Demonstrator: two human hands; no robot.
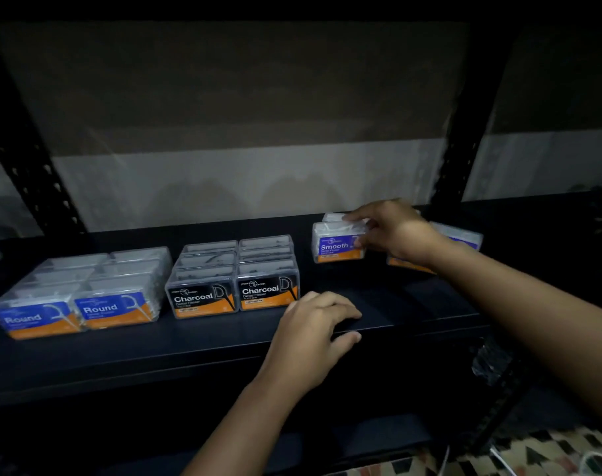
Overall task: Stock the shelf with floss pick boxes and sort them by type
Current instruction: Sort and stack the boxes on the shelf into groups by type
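Dim, underexposed head view with heavy dark corners.

The light falls from the front and above the viewer, brightest on the pale wall [224,180] behind the shelf [413,304] and on the printed fronts of the Charcoal boxes [234,295] and Round boxes [76,312], whose clear lids give a soft sheen. Soft shadows of the boxes show low on the wall. The shelf top is near black and loses detail; the space under it is almost wholly dark. The right hand [392,228] and the Smooth box [339,247] it holds are slightly smeared by motion. Straight uprights [464,149] lean and bow towards the frame edges, and small label print is too soft to read.
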